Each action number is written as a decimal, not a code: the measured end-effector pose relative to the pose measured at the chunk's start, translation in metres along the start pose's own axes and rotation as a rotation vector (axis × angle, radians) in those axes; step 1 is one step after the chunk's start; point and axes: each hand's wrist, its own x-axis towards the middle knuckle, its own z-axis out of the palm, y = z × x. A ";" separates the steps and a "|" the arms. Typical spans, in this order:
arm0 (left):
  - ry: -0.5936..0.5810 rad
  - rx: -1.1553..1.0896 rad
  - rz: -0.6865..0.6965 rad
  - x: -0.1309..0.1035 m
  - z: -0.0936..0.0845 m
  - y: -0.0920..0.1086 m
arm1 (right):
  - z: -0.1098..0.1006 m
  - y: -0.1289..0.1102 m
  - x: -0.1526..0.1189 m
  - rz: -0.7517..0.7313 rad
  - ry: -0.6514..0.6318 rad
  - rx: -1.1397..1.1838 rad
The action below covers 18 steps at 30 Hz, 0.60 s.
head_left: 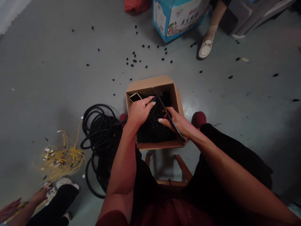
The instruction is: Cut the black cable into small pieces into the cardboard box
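Observation:
My left hand (pixel 140 110) is closed over the upper left of an open cardboard box (pixel 152 145). It grips black tubing, whose ribbed-looking end (pixel 158 96) shows past my fingertips. My right hand (pixel 175 121) holds a long knife-like tool (pixel 169 117) with a thin blade and dark handle; its exact kind is unclear. The blade slants up and left, across the tubing just beyond my left fingers. Small black pieces (pixel 156 125) fill much of the box. A phone-like object (pixel 135 97) with a dark face and light rim rests in its upper left corner.
Coiled black tubing (pixel 100 125) lies left of the box, beside tangled yellow wires (pixel 63 158). Small black pieces (pixel 134 60) are scattered on the floor. A blue carton (pixel 166 31) and another person's shoe (pixel 205 48) are ahead. A co-worker's hand (pixel 39 196) handles wires at lower left.

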 end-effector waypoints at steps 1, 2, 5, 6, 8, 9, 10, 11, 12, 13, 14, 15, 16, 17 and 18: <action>-0.015 -0.010 0.011 0.000 0.000 0.001 | 0.000 0.001 0.000 -0.007 0.005 0.001; -0.031 -0.021 0.023 -0.001 -0.001 0.002 | 0.001 0.002 0.001 -0.013 0.013 -0.001; -0.054 -0.001 0.031 -0.002 0.000 0.005 | 0.002 0.007 0.003 -0.042 0.053 -0.037; -0.052 0.024 0.024 -0.003 0.001 0.005 | 0.003 0.008 0.004 -0.057 0.070 -0.056; -0.047 0.064 0.016 -0.003 0.002 0.006 | 0.003 0.011 0.005 -0.085 0.095 -0.087; -0.048 0.070 0.020 -0.003 0.003 0.006 | 0.003 0.012 0.005 -0.090 0.101 -0.093; -0.052 0.068 0.029 -0.003 0.004 0.006 | 0.003 0.012 0.005 -0.089 0.105 -0.094; -0.055 0.063 0.039 -0.003 0.005 0.006 | 0.003 0.011 0.005 -0.083 0.107 -0.094; -0.054 0.058 0.047 -0.003 0.005 0.006 | 0.002 0.010 0.005 -0.074 0.107 -0.095; -0.052 0.055 0.052 -0.003 0.006 0.006 | 0.002 0.009 0.005 -0.062 0.106 -0.097; -0.049 0.051 0.052 -0.003 0.006 0.005 | 0.002 0.008 0.005 -0.046 0.105 -0.099; -0.047 0.046 0.050 -0.003 0.006 0.004 | 0.002 0.006 0.005 -0.028 0.103 -0.099; -0.046 0.037 0.046 -0.003 0.006 0.004 | 0.003 0.005 0.005 -0.008 0.104 -0.095; -0.043 0.026 0.040 -0.003 0.006 0.003 | 0.004 0.004 0.005 0.007 0.104 -0.088; -0.041 0.014 0.037 -0.003 0.006 0.003 | 0.004 0.004 0.005 0.017 0.109 -0.079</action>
